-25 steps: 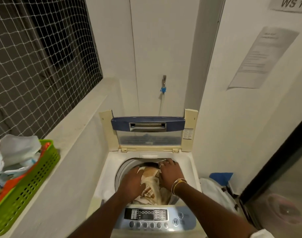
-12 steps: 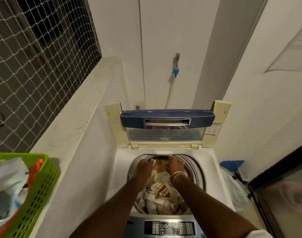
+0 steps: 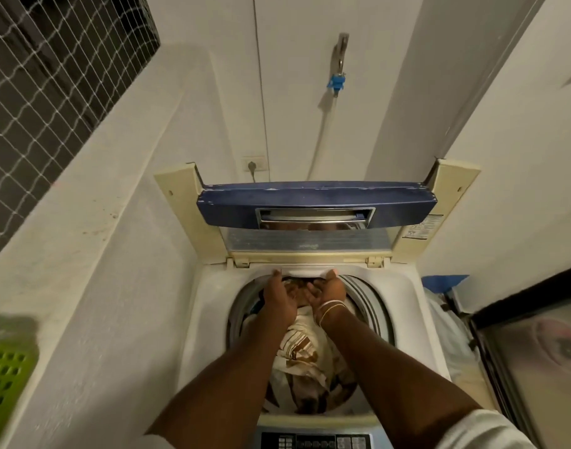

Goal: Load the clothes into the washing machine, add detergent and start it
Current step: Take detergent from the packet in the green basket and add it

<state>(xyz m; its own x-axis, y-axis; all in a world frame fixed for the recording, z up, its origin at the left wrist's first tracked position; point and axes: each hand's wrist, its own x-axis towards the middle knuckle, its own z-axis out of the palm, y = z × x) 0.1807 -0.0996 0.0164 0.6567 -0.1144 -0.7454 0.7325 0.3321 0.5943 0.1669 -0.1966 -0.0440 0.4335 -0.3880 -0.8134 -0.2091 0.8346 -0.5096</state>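
Observation:
The top-load washing machine (image 3: 209, 319) stands with its blue-edged lid (image 3: 310, 202) raised upright. Striped beige and brown clothes (image 3: 302, 348) fill the drum. Both my hands reach to the back of the drum opening. My left hand (image 3: 279, 296) and my right hand (image 3: 328, 291), which wears thin bangles, each have a thumb on top of a white drawer front (image 3: 307, 272) in the back rim and fingers curled under it. The control panel (image 3: 313, 442) shows at the bottom edge. No detergent container is in view.
A green laundry basket (image 3: 5, 367) sits on the white ledge at the left, below a netted window. A tap with a blue fitting (image 3: 337, 81) and a wall socket (image 3: 253, 164) are behind the machine. A white bag (image 3: 446, 322) and a dark glass door (image 3: 537, 351) crowd the right side.
My hands left the clothes they were pressing down and moved back to the white drawer front at the drum's rear rim. My head leaned forward over the machine.

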